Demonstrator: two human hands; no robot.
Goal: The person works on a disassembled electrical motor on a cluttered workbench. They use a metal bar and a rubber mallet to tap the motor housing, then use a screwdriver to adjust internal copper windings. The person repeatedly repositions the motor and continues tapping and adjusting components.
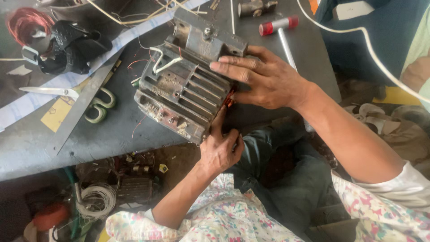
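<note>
A grey finned electric motor housing (186,87) lies tilted on the dark workbench (112,134), its open end facing right. Copper windings (230,101) show in that end, and white wires (163,62) loop out of its top. My right hand (264,78) lies flat over the housing's upper right part, fingers pointing left and thumb at the open end. My left hand (220,148) comes up from below the bench edge. It grips the housing's lower right rim, with one finger reaching up to the windings.
On the bench lie a hammer (278,24) with a red and white head, green-handled scissors (96,107), a metal strip (76,114), a red wire coil (24,22) and a black part (67,47). A white cable (371,49) crosses at right. Below are a white wire coil (96,199) and my knees (286,179).
</note>
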